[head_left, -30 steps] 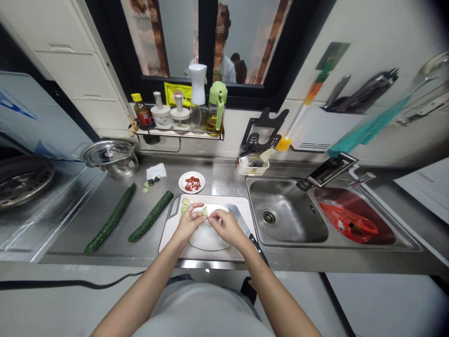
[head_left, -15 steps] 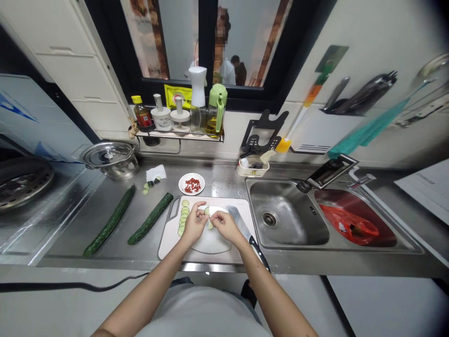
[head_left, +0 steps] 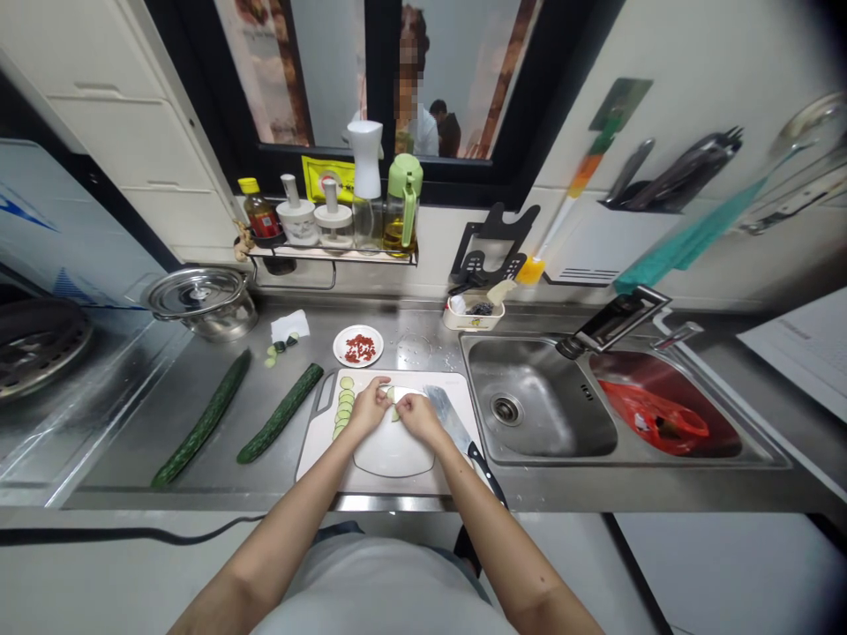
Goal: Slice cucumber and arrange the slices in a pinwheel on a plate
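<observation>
Over a white plate [head_left: 393, 459], my left hand [head_left: 369, 411] pinches a thin cucumber slice [head_left: 391, 392] near the plate's far edge. My right hand [head_left: 419, 420] is closed beside it, its fingertips on a pale green slice [head_left: 395, 414]; the fingers partly hide both. The plate rests on a light cutting board [head_left: 316, 463]. A row of cucumber slices [head_left: 345, 406] lies on the board left of my left hand. Right of my right hand, a kitchen knife [head_left: 450, 418] lies flat, its black handle reaching past the board's edge.
Two whole cucumbers [head_left: 281, 414] lie to the left. Behind the board stands a small dish [head_left: 338, 354] of red bits. A lidded steel pot [head_left: 228, 316] is at the back left, a double sink [head_left: 543, 460] at the right. A shelf [head_left: 318, 253] holds bottles and jars.
The view has shifted slightly. My hands stay over the plate, the right fingertips still close to the left ones at the cucumber slices. Nothing else has visibly moved.
</observation>
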Demonstrator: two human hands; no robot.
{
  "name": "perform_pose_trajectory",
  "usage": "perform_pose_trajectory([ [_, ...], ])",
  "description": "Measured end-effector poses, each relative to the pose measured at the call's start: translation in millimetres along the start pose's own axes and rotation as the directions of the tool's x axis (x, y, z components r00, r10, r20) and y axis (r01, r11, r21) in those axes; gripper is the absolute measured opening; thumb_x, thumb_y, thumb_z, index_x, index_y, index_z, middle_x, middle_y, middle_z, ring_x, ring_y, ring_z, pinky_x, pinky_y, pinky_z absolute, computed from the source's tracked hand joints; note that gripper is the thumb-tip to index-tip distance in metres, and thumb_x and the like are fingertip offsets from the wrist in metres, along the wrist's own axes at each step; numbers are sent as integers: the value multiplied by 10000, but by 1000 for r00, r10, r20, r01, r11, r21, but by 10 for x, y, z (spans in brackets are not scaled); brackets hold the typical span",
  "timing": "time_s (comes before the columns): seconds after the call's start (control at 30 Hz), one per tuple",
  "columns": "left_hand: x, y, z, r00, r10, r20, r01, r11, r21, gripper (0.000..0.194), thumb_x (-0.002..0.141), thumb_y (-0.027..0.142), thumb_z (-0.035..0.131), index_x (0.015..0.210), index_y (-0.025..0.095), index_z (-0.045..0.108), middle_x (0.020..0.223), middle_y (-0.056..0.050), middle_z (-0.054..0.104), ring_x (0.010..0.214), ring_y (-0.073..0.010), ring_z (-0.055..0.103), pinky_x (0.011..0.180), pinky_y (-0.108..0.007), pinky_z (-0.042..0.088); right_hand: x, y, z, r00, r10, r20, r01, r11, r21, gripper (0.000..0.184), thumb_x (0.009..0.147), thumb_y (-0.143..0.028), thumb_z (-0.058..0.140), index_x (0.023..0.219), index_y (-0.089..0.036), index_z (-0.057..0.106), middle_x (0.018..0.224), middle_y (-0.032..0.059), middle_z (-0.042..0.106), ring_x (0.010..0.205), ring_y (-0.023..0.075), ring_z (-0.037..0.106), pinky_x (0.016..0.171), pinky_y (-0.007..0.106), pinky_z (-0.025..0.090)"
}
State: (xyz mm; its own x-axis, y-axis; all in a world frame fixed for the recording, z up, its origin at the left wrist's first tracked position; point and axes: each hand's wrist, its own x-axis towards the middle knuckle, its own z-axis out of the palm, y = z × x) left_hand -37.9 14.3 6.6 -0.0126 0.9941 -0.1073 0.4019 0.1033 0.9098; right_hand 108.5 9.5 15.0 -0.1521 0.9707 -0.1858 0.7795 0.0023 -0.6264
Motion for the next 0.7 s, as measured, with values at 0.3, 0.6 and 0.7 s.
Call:
perform_pose_trajectory([
  [0.3,82,-50,54,997,70,31,-75,968,241,395,740,84,578,1108,215,633,793,-35,658,799,-198,605,769,-279,408,14,-77,62,995,99,-16,-101,981,-167,241,886,-207,445,893,-139,677,914,126,702,850,184,614,703,247,373],
  [0.6,32,4,47,990,113,85,-138,903,407,307,812,131,532,1088,195,650,998,-90,642,947,-215,588,879,-313,413,-45,-96,97,997,81,-14,-81,948,-308,291,941,-263,383,1133,-151,570,958,119,694,899,206,634,710,267,382],
  [0.7,3,30,25,986,107,130,-161,833,529,316,866,186,499,1153,227,625,1034,-72,620,981,-199,582,878,-293,417,-89,-88,110,999,34,5,-31,939,-341,305,960,-269,342,1162,-186,555,982,88,693,925,191,631,741,259,388],
])
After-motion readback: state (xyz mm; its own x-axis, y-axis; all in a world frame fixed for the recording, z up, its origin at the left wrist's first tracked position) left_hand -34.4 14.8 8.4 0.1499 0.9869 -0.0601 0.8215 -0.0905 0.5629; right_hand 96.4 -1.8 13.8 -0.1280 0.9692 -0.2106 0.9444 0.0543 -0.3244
